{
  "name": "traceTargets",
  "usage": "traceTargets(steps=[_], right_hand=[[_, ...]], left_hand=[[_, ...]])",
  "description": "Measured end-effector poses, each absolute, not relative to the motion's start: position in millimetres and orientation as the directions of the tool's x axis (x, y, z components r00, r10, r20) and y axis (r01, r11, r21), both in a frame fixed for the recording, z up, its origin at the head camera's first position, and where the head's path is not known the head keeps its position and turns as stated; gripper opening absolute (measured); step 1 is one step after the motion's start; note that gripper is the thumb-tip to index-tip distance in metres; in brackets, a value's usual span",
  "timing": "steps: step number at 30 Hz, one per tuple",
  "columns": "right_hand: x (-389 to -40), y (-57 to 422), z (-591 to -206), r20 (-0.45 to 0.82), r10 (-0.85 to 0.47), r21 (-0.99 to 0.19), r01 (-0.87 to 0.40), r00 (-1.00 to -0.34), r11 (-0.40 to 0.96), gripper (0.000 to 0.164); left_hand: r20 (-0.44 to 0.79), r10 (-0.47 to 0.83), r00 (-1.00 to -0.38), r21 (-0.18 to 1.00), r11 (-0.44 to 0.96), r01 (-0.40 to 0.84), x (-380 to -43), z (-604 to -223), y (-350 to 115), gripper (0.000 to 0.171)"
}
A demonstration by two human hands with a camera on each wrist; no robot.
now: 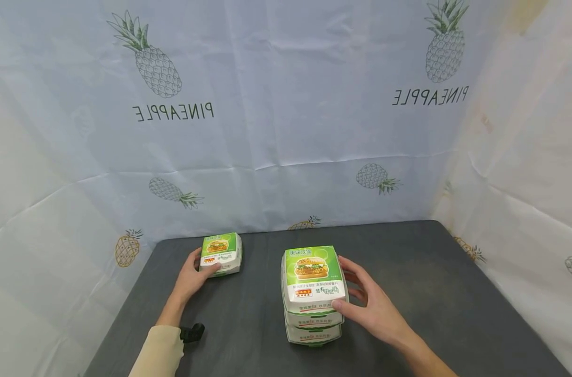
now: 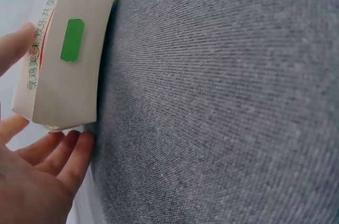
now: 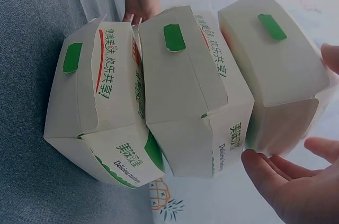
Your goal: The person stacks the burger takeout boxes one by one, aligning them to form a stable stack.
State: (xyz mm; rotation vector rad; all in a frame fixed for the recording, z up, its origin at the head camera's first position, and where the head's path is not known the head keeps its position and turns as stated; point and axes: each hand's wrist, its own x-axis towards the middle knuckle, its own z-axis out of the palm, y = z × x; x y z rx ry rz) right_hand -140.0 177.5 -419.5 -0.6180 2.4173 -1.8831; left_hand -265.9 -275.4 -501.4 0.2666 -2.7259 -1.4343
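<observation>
Three white-and-green burger boxes form a stack near the middle of the table. The top burger box (image 1: 314, 275) shows a printed burger and sits slightly offset over the lower boxes (image 1: 314, 335). My right hand (image 1: 375, 309) grips its right side, thumb at the near corner and fingers along the side. In the right wrist view, fingertips (image 3: 254, 160) meet its lower edge. Farther back on the left is a single burger box (image 1: 222, 248) on the table. My left hand (image 1: 191, 275) holds it, thumb over the front edge (image 2: 21, 41) and fingers along the left side.
The dark grey table (image 1: 408, 272) ends at a white pineapple-print cloth (image 1: 267, 104) hung behind it and along both sides. A black strap (image 1: 192, 333) is around my left wrist below a cream sleeve (image 1: 158, 351).
</observation>
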Motion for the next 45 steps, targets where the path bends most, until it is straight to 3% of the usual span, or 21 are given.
traceTargets(steps=[18, 45], right_hand=[[-141, 178, -419, 0.241, -0.336, -0.938, -0.308, -0.911, 0.160, 0.073], [-141, 178, -415, 0.236, -0.314, -0.922, -0.314, -0.920, 0.227, 0.073]], left_hand=[[0.041, -0.162, -0.986, 0.832, 0.552, -0.056, -260, -497, -270, 0.103], [0.323, -0.028, -0.946, 0.815, 0.516, 0.263, -231, -423, -220, 0.083]])
